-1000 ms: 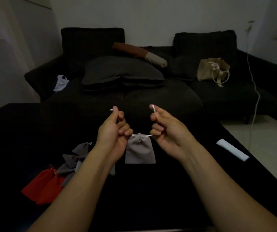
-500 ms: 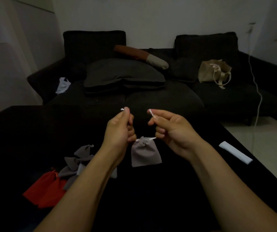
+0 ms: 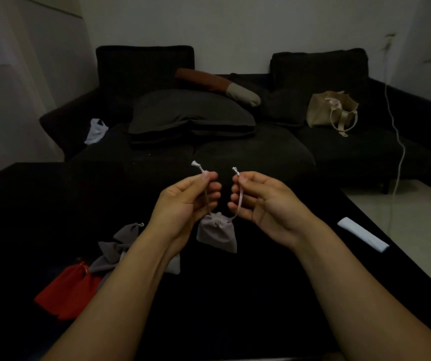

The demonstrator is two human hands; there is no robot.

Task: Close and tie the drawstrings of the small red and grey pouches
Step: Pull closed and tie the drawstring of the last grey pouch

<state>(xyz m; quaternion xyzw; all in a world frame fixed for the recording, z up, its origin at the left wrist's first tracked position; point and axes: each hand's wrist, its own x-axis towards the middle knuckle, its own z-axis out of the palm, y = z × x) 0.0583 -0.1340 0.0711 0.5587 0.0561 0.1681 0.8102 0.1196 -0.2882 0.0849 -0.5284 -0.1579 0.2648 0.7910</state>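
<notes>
Left hand [image 3: 183,201] pinched left drawstring [image 3: 199,168]; right hand [image 3: 266,201] pinched right drawstring [image 3: 238,201]. Grey pouch [image 3: 216,234] cinched between, over black table [image 3: 261,295].

There are no words, numbers, labels or signs to read here. The room is dim, and nothing in it shows any writing that can be made out.
</notes>
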